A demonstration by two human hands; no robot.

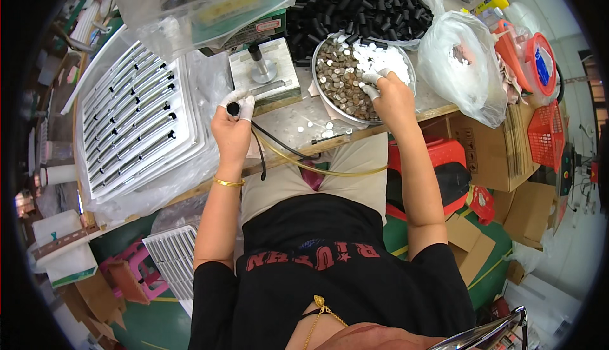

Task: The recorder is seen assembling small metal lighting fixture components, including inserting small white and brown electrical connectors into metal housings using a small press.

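My left hand (233,125), its fingertips in white covers, is wrapped round a shiny metal tube (269,91) with a black round end (233,109) toward me. The tube's far part lies by the front of a metal block fixture (263,64), which carries an upright black-topped post. My right hand (392,99), also with white-covered fingertips, is over a round metal tray (413,78). Its thumb and fingers are pinched together at the small discs; what is between them is too small to make out. The tray holds brownish discs (342,77) and white discs (387,58).
A heap of black caps (361,7) lies behind the tray. At the left, white trays (190,118) hold rows of chrome tubes. A clear plastic bag (466,64) sits on the right. A yellowish hose (330,171) and a black cable hang at the table's front edge.
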